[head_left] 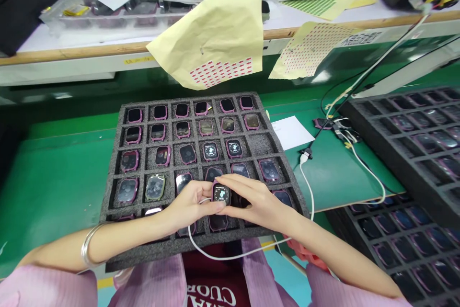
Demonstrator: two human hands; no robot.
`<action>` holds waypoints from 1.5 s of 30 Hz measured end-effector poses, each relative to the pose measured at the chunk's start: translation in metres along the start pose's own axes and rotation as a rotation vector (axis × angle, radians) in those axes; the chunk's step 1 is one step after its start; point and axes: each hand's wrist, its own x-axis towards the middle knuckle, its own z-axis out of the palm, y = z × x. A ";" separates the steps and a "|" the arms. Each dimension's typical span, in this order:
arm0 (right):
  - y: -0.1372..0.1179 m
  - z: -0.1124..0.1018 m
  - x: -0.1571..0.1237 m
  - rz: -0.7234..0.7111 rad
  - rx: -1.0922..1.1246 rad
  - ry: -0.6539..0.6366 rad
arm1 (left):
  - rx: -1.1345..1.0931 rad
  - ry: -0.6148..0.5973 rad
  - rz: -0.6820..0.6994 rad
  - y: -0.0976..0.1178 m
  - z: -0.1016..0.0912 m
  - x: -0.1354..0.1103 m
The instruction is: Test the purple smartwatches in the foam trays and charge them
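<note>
A smartwatch case (221,194) without a strap, its screen lit with a round dial, is held between my two hands above the front of a black foam tray (143,249). My left hand (196,201) pinches its left side, thumb along the lower edge. My right hand (257,201) closes on its top and right side, with the thumb at the bottom. A white cable (230,258) runs from behind my left fingers and loops to the right; its end is hidden. Similar watch cases, mostly purple-rimmed, fill many compartments; two nearby cases (210,151) also show lit dials.
More foam trays of watches (406,144) stand at the right, partly stacked lower down. A cable junction (345,130) and white paper (293,133) lie on the green bench (61,168). Yellow sticker sheets (223,34) hang from the shelf, which carries clear trays and white chargers.
</note>
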 end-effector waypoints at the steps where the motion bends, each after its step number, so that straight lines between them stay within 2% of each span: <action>1: 0.000 0.000 0.000 0.003 0.008 -0.002 | 0.002 0.002 -0.004 0.000 0.000 0.000; 19: 0.002 0.001 -0.001 0.031 0.033 -0.029 | 0.006 -0.012 -0.016 -0.001 -0.001 0.001; 24: -0.003 -0.001 0.000 0.039 -0.024 -0.061 | 0.089 -0.001 0.005 -0.003 -0.001 0.000; 26: -0.006 -0.010 0.002 0.045 -0.078 -0.069 | 0.126 -0.013 -0.006 -0.003 0.000 -0.001; 29: 0.000 -0.040 0.005 0.074 -0.102 -0.011 | 0.129 -0.054 -0.047 -0.002 0.002 -0.002; 33: 0.038 -0.087 0.005 0.200 -0.278 0.150 | 0.147 -0.052 -0.060 -0.004 0.002 -0.002; 34: 0.049 -0.095 0.004 0.227 -0.331 0.135 | 0.152 -0.050 -0.059 -0.005 0.002 -0.001; 37: 0.067 -0.110 -0.002 0.230 -0.401 -0.043 | 0.147 -0.042 -0.051 -0.007 0.001 -0.001; 39: 0.059 -0.115 -0.007 0.218 -0.452 -0.112 | 0.141 -0.039 -0.045 -0.007 0.001 -0.001; 41: 0.042 -0.117 -0.013 0.218 -0.500 -0.135 | 0.144 -0.039 -0.040 -0.007 0.001 -0.001; 45: 0.016 -0.109 -0.024 0.278 -0.536 -0.287 | 0.156 -0.038 -0.035 -0.004 0.001 -0.001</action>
